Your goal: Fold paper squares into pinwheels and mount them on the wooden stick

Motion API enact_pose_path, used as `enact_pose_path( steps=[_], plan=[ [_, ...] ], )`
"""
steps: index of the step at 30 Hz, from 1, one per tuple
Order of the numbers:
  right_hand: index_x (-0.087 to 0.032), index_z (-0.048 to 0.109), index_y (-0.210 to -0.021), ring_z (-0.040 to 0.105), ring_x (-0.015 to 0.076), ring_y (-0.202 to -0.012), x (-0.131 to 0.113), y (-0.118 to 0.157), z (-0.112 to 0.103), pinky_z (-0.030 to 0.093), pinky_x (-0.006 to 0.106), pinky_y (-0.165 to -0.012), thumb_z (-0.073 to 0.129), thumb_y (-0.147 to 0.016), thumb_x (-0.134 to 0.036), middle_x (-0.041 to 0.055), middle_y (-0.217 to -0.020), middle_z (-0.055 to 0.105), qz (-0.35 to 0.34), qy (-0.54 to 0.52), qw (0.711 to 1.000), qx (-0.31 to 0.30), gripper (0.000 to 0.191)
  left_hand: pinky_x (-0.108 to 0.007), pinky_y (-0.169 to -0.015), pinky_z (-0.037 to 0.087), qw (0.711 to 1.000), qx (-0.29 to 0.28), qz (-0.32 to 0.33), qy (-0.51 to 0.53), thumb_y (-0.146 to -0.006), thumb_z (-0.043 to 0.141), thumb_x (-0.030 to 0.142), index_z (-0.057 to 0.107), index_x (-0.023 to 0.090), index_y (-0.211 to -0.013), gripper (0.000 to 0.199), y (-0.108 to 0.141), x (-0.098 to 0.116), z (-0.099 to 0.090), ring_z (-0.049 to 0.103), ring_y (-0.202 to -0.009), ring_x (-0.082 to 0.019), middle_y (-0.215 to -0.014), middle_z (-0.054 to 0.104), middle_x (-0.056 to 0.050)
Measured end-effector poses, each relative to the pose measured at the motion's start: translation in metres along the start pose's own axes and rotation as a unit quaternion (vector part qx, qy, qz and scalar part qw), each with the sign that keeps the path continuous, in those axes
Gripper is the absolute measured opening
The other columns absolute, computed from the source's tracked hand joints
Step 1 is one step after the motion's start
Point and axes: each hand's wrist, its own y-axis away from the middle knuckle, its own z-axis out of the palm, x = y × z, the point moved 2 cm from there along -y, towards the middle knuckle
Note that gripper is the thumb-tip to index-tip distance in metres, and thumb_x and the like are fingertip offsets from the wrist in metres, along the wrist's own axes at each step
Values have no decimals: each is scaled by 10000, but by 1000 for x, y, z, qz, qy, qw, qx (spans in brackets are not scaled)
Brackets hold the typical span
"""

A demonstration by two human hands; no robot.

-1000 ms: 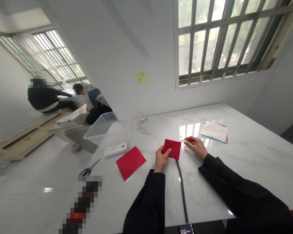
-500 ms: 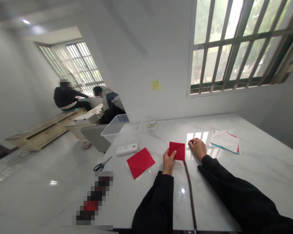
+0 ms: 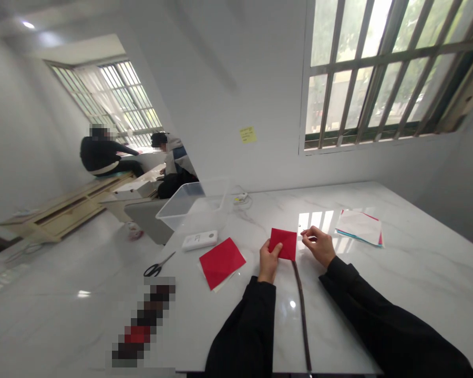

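The left hand [image 3: 268,265] gripped a small red paper square [image 3: 283,244] at 12 o'clock, the right hand [image 3: 318,245] open just beside it; a larger red sheet [image 3: 222,262] lay at 10 o'clock, stacked papers [image 3: 358,228] at 1 o'clock, on a white marble table [image 3: 418,262]

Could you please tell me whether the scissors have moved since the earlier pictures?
No, the scissors hold their place beside the red paper sheet.

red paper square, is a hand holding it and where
The left hand holds the red paper square near its lower left corner, thumb on top. The right hand holds nothing, its fingertips just beside the paper.
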Motion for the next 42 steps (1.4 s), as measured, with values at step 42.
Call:
enact_pose_path(
  steps=[42],
  plan=[
    [-264,764,-837,534,283,-1112,-17,15,16,490,496,-971,741,-848,-205,83,-1170,621,-170,38,982,-74,65,-264,-673,493,970,-44,71,-226,-808,710,381,692,141,-949,279,4,11,9,618,-708,-167,-837,711,-52]
  ],
)
